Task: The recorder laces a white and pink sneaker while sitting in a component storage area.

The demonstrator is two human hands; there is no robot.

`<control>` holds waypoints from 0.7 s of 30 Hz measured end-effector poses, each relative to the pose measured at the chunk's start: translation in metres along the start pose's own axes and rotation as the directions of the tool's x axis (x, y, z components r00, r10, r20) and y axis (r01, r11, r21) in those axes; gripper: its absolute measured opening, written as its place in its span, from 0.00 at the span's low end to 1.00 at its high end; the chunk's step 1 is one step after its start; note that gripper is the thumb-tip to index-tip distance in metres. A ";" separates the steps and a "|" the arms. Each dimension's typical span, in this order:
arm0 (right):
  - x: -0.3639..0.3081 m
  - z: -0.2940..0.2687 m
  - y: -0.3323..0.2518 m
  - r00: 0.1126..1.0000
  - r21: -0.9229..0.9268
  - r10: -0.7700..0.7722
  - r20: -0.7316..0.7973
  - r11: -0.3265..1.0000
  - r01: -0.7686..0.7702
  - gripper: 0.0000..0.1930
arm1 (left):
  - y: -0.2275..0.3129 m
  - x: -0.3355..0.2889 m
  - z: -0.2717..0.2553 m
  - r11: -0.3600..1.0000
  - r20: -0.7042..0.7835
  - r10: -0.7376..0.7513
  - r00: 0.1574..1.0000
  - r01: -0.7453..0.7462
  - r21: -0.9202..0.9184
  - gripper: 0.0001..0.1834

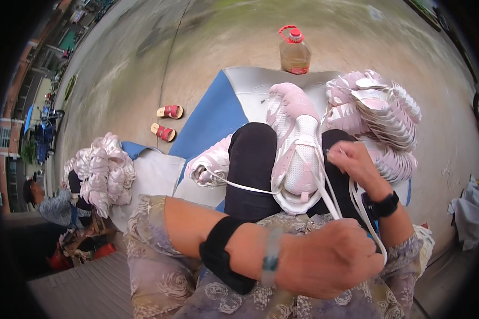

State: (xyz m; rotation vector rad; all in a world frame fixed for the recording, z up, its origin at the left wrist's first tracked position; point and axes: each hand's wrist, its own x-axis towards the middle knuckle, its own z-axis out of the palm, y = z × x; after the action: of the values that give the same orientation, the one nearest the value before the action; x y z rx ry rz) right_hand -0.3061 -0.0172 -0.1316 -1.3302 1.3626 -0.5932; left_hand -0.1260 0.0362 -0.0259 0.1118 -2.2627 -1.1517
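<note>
A pink and white sneaker [298, 154] rests across my lap between my black-clad knees, its toe pointing away from me and its heel near me. White shoelaces [331, 195] run loose from its eyelets. My left hand [332, 259] crosses in front of my body, closed around a shoelace below the heel, slightly blurred. To the right of the sneaker, my right hand [353, 162] is raised over my right knee with its fingers pinched; what they hold is too small to make out. Another length of lace hangs by the right wrist toward the left hand.
Stacked pink and white shoe uppers [383, 114] lie right of my knees. Another sneaker [210, 162] lies by my left knee. A red-capped bottle [295, 53] stands beyond the blue and white sheet [207, 119]. Red sandals [164, 132] sit left; a person [58, 204] sits beside more shoes [104, 173].
</note>
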 end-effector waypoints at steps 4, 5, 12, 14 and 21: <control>-0.023 0.012 0.020 0.993 0.100 0.016 0.119 0.995 -0.028 0.09 | -0.003 0.005 0.007 0.998 -0.043 0.068 0.997 -0.067 0.020 0.10; -0.025 0.016 0.021 0.993 0.120 0.027 0.116 0.992 -0.041 0.07 | -0.002 0.003 0.010 0.998 -0.072 0.054 0.996 -0.055 -0.003 0.09; -0.019 0.019 0.015 0.998 0.139 -0.044 0.038 0.990 0.038 0.06 | -0.010 0.005 0.019 0.994 -0.220 0.109 0.969 -0.111 0.002 0.09; -0.014 0.019 0.017 0.992 0.027 -0.124 -0.006 0.992 0.124 0.05 | -0.012 0.006 0.013 0.993 -0.214 0.107 0.971 -0.115 -0.024 0.08; 0.012 0.014 0.001 0.913 -0.096 -0.392 -0.109 0.919 0.383 0.13 | -0.007 0.016 0.004 0.987 -0.047 0.106 0.993 -0.111 -0.116 0.08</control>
State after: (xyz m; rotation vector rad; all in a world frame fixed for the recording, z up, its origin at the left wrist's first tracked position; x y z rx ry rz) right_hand -0.2912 -0.0238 -0.1402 -1.6642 1.2341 -0.9164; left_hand -0.1426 0.0296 -0.0254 -0.0343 -2.1319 -1.2106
